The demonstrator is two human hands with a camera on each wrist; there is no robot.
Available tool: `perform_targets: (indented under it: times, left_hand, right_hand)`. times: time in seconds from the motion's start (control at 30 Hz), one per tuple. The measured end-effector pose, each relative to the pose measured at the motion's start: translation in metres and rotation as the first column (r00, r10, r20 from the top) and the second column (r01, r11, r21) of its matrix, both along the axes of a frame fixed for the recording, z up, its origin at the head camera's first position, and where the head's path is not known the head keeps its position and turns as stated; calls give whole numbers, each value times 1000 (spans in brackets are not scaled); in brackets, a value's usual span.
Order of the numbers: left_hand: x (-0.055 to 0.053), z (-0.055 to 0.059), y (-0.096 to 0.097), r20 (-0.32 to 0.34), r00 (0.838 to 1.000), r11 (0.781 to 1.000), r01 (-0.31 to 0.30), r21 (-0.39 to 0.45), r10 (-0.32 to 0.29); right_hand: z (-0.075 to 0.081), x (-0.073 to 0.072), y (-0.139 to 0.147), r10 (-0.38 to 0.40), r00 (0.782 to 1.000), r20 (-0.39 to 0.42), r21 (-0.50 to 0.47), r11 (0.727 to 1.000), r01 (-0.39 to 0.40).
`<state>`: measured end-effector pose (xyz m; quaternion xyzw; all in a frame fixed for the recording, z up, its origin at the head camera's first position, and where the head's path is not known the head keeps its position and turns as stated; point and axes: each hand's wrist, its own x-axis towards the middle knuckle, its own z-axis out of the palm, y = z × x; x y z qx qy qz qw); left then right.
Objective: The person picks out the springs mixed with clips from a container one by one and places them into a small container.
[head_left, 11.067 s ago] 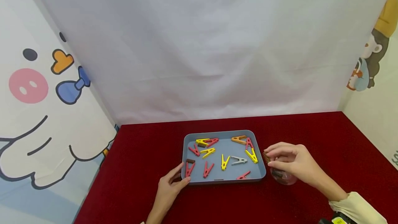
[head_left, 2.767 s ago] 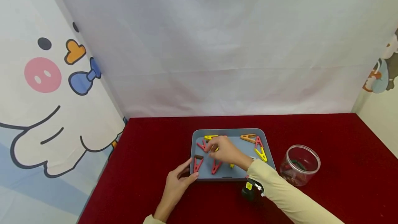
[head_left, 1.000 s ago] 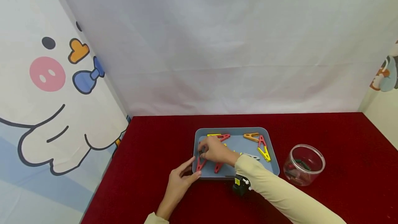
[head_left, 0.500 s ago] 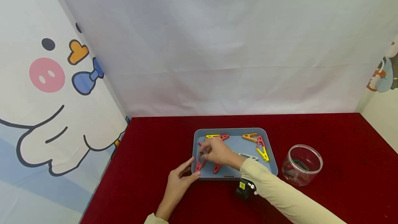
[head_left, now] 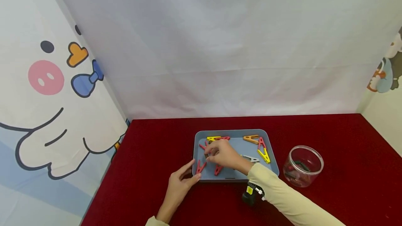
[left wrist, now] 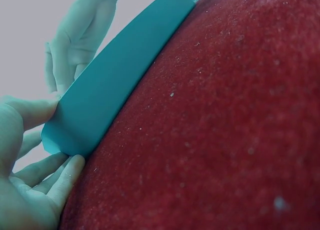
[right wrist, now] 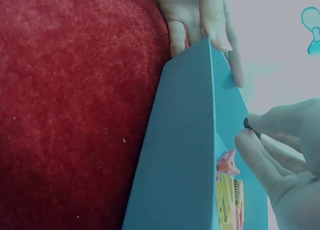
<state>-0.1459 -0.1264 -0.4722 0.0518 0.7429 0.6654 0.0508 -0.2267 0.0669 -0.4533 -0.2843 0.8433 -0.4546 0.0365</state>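
Observation:
My left hand (head_left: 179, 186) grips the near-left corner of a shallow blue-grey tray (head_left: 216, 180), thumb and fingers on either side of the corner in the left wrist view. Over the tray's left half, my right hand (head_left: 223, 154) pinches a small dark coil spring (right wrist: 255, 130) between thumb and index finger. A red clothespin (head_left: 200, 167) lies below those fingers near the left corner. Another red clothespin (head_left: 218, 170) is partly hidden beneath my right hand. Yellow clothespins (right wrist: 226, 202) show inside the tray in the right wrist view.
A clear round jar (head_left: 309, 178) holding several coils stands right of the tray. Inside the tray's right side lie an orange clothespin (head_left: 250, 138), a yellow clothespin (head_left: 263, 156) and a grey clothespin (head_left: 251, 158). Dark red cloth (head_left: 157, 149) covers the table; white curtain (head_left: 220, 62) hangs behind.
My right hand has gone from the jar to the tray's left side. The coil lying by the near-left red clothespin has left its spot. In the last half second, my right hand shifted slightly right.

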Motion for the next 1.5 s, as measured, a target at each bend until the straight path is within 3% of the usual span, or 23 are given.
perform_targets:
  times: [0.1,0.4,1.3,1.5]
  left_hand:
    - [0,-1,0,5,1000,1000,1,-3,-1]
    - [1,0,0,12,1000,1000,-4,-10,4]
    - [1,0,3,16,999,998,-34,-50,34]
    - [1,1,2,19,999,997,-36,-61,37]
  right_hand:
    - [5,4,3,-16,1000,25,-14,1000,16]
    - [43,25,7,-20,999,32,-74,997,22]
    - [43,36,31,-81,991,109,-195,976,102]
    - [47,40,36,-87,984,157,-230,965,122]
